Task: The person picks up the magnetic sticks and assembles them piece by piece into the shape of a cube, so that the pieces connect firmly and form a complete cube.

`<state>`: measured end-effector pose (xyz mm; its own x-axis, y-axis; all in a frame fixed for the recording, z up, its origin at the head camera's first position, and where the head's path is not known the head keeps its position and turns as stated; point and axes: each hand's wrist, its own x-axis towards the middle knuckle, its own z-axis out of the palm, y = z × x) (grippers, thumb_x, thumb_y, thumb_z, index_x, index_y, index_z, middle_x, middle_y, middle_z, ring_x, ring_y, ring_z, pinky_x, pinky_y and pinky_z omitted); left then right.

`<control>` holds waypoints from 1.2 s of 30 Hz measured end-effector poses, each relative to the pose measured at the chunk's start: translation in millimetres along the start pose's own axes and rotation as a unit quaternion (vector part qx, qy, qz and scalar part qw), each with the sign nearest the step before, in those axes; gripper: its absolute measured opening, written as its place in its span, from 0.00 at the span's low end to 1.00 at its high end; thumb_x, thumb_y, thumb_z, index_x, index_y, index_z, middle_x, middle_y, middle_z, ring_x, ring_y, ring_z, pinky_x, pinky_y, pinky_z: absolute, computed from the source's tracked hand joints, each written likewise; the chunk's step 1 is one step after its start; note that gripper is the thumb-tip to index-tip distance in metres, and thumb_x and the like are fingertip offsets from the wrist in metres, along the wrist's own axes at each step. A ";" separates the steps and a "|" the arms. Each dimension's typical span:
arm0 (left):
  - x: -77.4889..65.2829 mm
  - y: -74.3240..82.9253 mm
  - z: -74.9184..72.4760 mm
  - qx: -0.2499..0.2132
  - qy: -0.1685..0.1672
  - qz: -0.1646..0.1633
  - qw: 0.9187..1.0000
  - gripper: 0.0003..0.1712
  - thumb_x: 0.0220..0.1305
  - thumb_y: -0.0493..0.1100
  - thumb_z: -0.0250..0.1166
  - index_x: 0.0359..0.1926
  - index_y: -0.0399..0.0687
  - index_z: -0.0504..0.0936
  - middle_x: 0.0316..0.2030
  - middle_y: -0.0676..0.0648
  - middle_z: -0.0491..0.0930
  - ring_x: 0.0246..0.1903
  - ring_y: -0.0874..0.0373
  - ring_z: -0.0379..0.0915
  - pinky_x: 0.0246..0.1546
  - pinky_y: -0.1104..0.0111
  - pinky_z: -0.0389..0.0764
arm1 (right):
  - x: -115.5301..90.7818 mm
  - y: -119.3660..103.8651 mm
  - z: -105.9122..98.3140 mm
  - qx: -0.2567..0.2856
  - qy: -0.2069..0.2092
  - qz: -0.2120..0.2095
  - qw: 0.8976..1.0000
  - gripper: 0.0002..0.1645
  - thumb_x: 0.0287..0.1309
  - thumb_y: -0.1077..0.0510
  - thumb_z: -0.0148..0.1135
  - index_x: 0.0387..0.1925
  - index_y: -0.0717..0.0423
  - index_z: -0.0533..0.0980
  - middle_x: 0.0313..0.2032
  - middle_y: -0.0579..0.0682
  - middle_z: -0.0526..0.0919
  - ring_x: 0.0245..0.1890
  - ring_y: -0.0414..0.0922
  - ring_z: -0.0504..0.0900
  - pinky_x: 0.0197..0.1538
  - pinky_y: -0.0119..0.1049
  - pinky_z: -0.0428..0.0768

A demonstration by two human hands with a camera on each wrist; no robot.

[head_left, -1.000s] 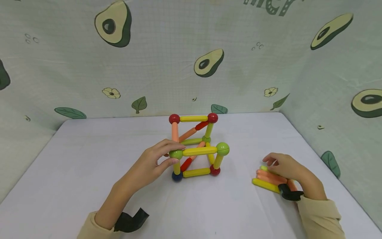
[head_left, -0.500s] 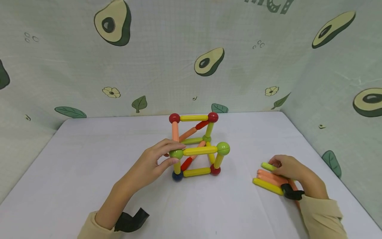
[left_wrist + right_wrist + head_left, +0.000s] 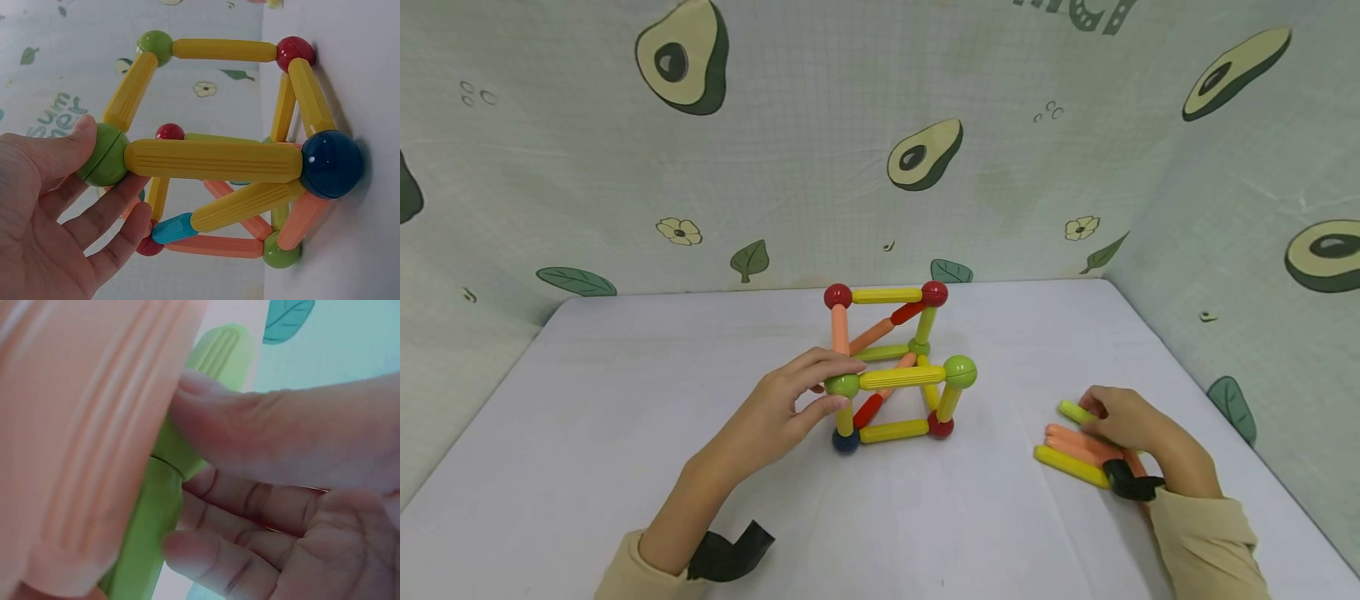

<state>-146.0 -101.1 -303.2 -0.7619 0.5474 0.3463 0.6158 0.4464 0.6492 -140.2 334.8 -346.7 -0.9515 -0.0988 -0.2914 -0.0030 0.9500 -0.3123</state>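
A cube-like frame of magnetic rods and balls stands mid-table. My left hand (image 3: pixel 801 396) pinches the green ball (image 3: pixel 103 156) at its upper near-left corner between thumb and fingers. From that ball a yellow rod (image 3: pixel 212 159) runs down to the dark blue ball (image 3: pixel 332 164) on the table. At the right, my right hand (image 3: pixel 1123 417) grips a light green rod (image 3: pixel 1077 412) at the far side of a pile. In the right wrist view the thumb lies across that green rod (image 3: pixel 222 359), fingers behind it, with a second green piece (image 3: pixel 150 525) end to end below.
Salmon rods (image 3: pixel 1078 446) and a yellow rod (image 3: pixel 1071 467) lie beside the right hand, partly under the wrist. Black straps (image 3: pixel 730 557) hang at both wrists. Avocado-printed cloth (image 3: pixel 820 167) rises behind and at the sides of the white table (image 3: pixel 970 517).
My right hand has closed on the light green rod and shifted it slightly away from the salmon rods. The left hand and the frame have stayed put.
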 end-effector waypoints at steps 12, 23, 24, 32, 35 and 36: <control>-1.2 -0.8 -0.5 0.004 -0.003 -0.005 1.000 0.26 0.56 0.42 0.66 0.58 0.57 0.74 0.52 0.56 0.75 0.46 0.63 0.72 0.44 0.70 0.80 | -1.4 -4.7 -5.3 0.007 0.002 0.028 1.000 0.16 0.53 0.66 0.60 0.43 0.72 0.71 0.30 0.54 0.73 0.32 0.49 0.70 0.35 0.38 0.73; -0.2 -0.5 0.1 -0.001 -0.002 -0.002 1.000 0.25 0.57 0.42 0.66 0.57 0.57 0.75 0.51 0.56 0.75 0.45 0.64 0.71 0.43 0.72 0.79 | -14.4 -35.4 -10.4 0.064 0.034 -0.057 0.996 0.15 0.55 0.61 0.62 0.43 0.67 0.72 0.34 0.51 0.76 0.34 0.44 0.72 0.33 0.31 0.76; -0.2 -0.4 0.1 -0.002 -0.003 -0.002 1.000 0.25 0.57 0.42 0.66 0.57 0.57 0.75 0.51 0.56 0.75 0.45 0.64 0.71 0.43 0.72 0.79 | -16.8 -40.9 -11.0 0.070 0.037 -0.074 0.994 0.15 0.55 0.60 0.62 0.43 0.65 0.73 0.33 0.50 0.76 0.34 0.43 0.72 0.33 0.30 0.75; -0.1 0.1 0.0 -0.003 -0.003 -0.005 1.000 0.25 0.57 0.43 0.66 0.57 0.57 0.75 0.51 0.56 0.75 0.44 0.64 0.71 0.42 0.72 0.79 | -30.6 -94.2 -6.4 0.110 -0.011 -0.140 0.984 0.18 0.57 0.53 0.62 0.44 0.60 0.72 0.28 0.43 0.75 0.29 0.36 0.71 0.30 0.26 0.73; -0.1 -0.3 0.4 -0.006 -0.002 -0.003 1.000 0.25 0.57 0.43 0.66 0.57 0.57 0.75 0.51 0.56 0.75 0.45 0.64 0.71 0.43 0.71 0.79 | -33.2 -112.4 0.2 0.123 -0.037 -0.159 0.979 0.17 0.57 0.53 0.62 0.44 0.59 0.71 0.24 0.42 0.73 0.25 0.34 0.69 0.26 0.25 0.71; -0.1 -0.5 0.6 -0.006 -0.001 -0.002 1.000 0.25 0.57 0.43 0.66 0.57 0.57 0.75 0.51 0.56 0.75 0.45 0.64 0.71 0.43 0.71 0.79 | -33.7 -117.8 3.0 0.125 -0.040 -0.169 0.977 0.17 0.58 0.53 0.61 0.44 0.58 0.71 0.23 0.42 0.72 0.23 0.34 0.68 0.25 0.25 0.70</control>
<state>-146.2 -101.0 -304.0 -0.7641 0.5468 0.3423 0.6101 0.4401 0.6588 -106.8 225.3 -302.8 -0.8819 -0.4272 -0.1992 -0.2289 0.7575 -0.6114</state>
